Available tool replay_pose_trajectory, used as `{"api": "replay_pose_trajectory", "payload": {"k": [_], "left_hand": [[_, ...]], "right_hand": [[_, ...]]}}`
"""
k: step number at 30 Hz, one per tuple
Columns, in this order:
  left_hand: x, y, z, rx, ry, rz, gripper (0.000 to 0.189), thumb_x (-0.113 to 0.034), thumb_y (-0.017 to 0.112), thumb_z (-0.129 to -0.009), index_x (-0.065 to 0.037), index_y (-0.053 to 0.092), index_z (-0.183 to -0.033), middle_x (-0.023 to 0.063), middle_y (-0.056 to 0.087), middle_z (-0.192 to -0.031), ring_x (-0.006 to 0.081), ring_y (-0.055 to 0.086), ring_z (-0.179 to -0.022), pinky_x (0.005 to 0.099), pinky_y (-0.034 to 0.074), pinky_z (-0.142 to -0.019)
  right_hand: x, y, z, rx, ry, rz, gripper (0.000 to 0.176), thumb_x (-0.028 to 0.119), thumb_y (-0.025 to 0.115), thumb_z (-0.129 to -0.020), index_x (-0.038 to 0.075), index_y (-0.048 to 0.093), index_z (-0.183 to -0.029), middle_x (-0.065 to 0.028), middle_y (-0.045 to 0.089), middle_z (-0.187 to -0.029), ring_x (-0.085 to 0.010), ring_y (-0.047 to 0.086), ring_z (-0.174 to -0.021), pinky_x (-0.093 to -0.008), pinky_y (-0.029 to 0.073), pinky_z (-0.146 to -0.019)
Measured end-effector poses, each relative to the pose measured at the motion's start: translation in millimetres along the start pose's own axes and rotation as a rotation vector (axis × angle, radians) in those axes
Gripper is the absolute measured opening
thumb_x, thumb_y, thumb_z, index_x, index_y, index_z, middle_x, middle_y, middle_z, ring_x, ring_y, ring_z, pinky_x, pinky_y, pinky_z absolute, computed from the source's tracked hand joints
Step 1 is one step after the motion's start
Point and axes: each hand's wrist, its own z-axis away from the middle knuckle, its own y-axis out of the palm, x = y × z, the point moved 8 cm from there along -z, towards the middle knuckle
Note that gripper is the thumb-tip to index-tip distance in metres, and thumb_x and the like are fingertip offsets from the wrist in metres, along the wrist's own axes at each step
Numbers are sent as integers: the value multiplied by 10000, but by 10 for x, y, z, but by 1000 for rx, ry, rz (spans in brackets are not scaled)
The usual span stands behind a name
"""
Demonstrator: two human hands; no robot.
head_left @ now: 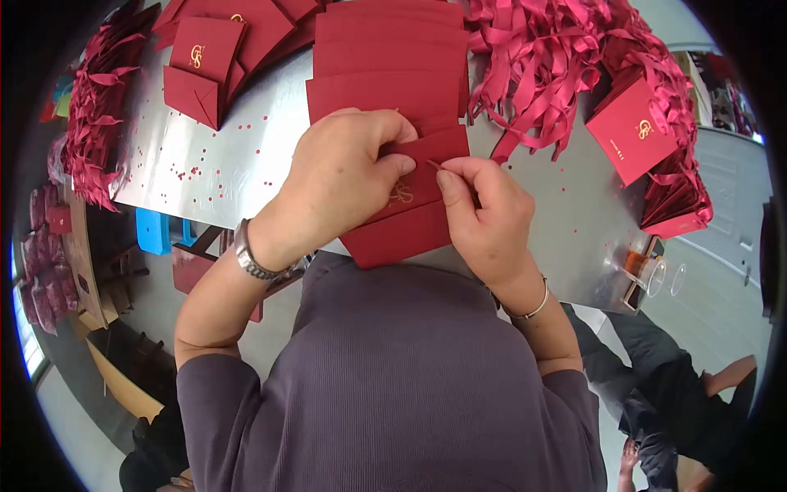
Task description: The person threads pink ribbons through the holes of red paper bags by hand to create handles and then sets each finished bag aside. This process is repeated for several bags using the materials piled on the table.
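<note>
A red paper bag [443, 146] with a gold printed logo lies flat in front of me, at the near end of a row of overlapping red paper bags [389, 57]. My left hand [332, 172] is closed at its upper edge, thumb and forefinger pinching the paper. Just to the right, my right hand [493, 213] pinches the end of a thin red ribbon [434, 164] between thumb and forefinger, against the bag's face. The fingers partly cover the logo, and the ribbon's other end is hidden.
Loose red ribbons [533, 66] are heaped at the back right, beside finished-looking bags [631, 131] with ribbon handles. More bags [205, 49] stack at the back left. Red paper dots dot the metal table [270, 164]. A glass [652, 275] stands near its right edge. Another person [656, 369] is at lower right.
</note>
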Motion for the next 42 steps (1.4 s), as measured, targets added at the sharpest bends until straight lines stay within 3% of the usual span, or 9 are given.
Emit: {"api": "replay_pose_trajectory", "payload": {"k": [3, 9, 12, 19, 26, 29, 31, 36, 42], "left_hand": [[-52, 8, 32, -36, 115, -98, 231, -48, 720, -777, 34, 644, -979, 166, 682, -903, 272, 668, -835, 334, 506, -740], [68, 89, 50, 25, 64, -3, 233, -32, 695, -787, 29, 647, -1007, 168, 686, -886, 257, 669, -819, 330, 506, -739], [151, 131, 55, 91, -30, 64, 236, -31, 689, -791, 28, 647, -1015, 171, 684, -857, 258, 670, -783, 330, 508, -727], [102, 120, 138, -8, 31, 6, 218, -44, 672, -804, 20, 640, -1010, 171, 680, -841, 299, 669, -763, 349, 511, -690], [-75, 160, 230, -159, 118, -238, 166, -52, 651, -769, -26, 657, -932, 171, 665, -807, 360, 651, -768, 435, 520, -670], [-20, 119, 239, -186, 107, -141, 161, -68, 642, -770, -27, 657, -925, 169, 670, -799, 351, 659, -764, 435, 524, -667], [-12, 109, 266, -209, 105, -79, 156, -79, 627, -770, -31, 657, -915, 164, 672, -787, 345, 664, -759, 439, 527, -668], [70, 128, 265, -165, 13, -82, 202, -65, 674, -770, -6, 661, -962, 186, 677, -825, 363, 663, -786, 393, 527, -674], [242, 148, 224, -38, -71, 135, 230, -104, 647, -794, -12, 679, -1002, 189, 687, -873, 349, 670, -849, 419, 526, -756]], "right_hand": [[29, 66, -48, 25, -30, 97, 81, 91, 700, -822, 51, 630, -833, -95, 642, -718, -273, 624, -603, -354, 480, -533], [-56, 147, -55, 91, 115, 13, 81, 82, 695, -805, 51, 621, -809, -103, 637, -696, -280, 622, -597, -361, 484, -539], [-126, 174, -58, 116, 186, -29, 81, 54, 697, -831, -7, 645, -833, -86, 628, -643, -116, 555, -534, -276, 449, -518], [-24, 191, -105, 130, 165, 51, 70, 44, 696, -814, 4, 638, -814, -92, 627, -642, -140, 571, -520, -286, 451, -507], [406, 270, -135, 230, -222, 573, 133, 69, 616, -734, 79, 495, -679, -93, 566, -588, -233, 607, -517, -372, 478, -457], [309, 265, -210, 250, -170, 544, 140, 72, 624, -748, 74, 502, -678, -101, 566, -588, -245, 614, -528, -372, 484, -471], [-18, 245, -220, 318, 286, 45, 146, 89, 636, -760, 72, 510, -688, -106, 568, -590, -253, 623, -544, -367, 488, -482], [331, 285, -89, 204, -117, 487, 98, 82, 688, -784, 40, 604, -759, -128, 616, -661, -307, 620, -575, -384, 487, -510], [151, 170, -88, 172, 69, 234, 104, 61, 691, -799, 17, 609, -754, -118, 621, -639, -245, 616, -545, -339, 471, -508]]}}
